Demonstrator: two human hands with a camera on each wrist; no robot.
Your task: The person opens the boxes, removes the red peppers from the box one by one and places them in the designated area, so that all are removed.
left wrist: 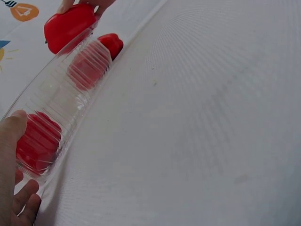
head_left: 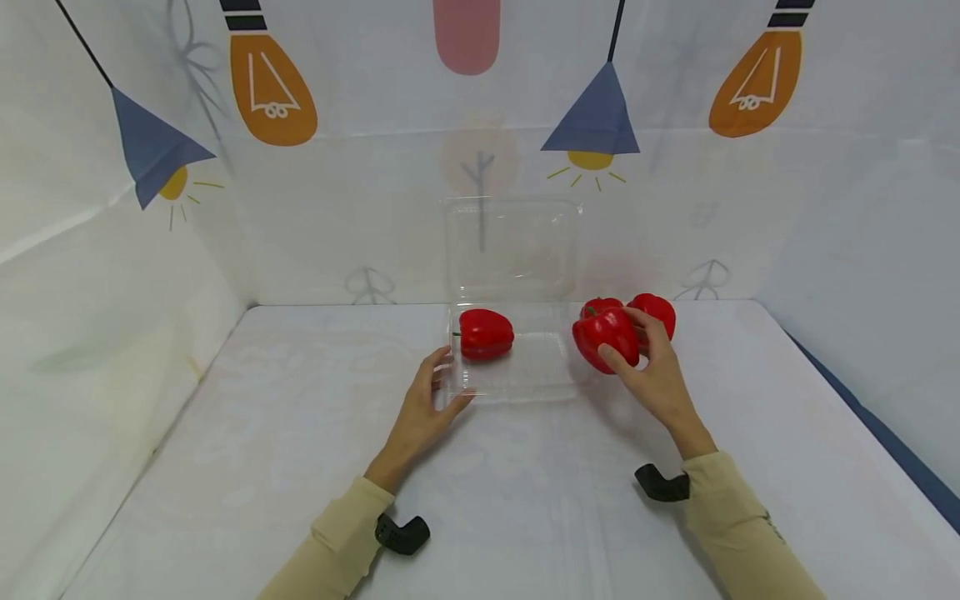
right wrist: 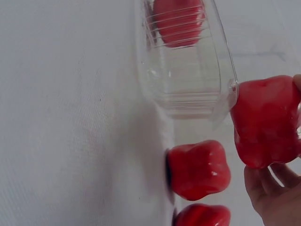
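Note:
A clear plastic container (head_left: 536,367) stands on the table with its lid (head_left: 512,250) raised at the back. One red bell pepper (head_left: 486,335) lies on its side in the container's left part. My left hand (head_left: 423,412) holds the container's left end, thumb at the front corner and fingers along the side. Beside the container's right end, my right hand (head_left: 656,379) grips another red bell pepper (head_left: 603,340) above the table. In the right wrist view, two more red bell peppers, a nearer one (right wrist: 199,170) and a partly cut-off one (right wrist: 203,215), rest on the table.
A white cloth covers the table (head_left: 300,500). Behind it hangs a white curtain (head_left: 360,208) printed with lamps and bulbs. A dark blue strip (head_left: 877,425) runs along the right side. Black curved pieces (head_left: 402,534) sit at both wrists.

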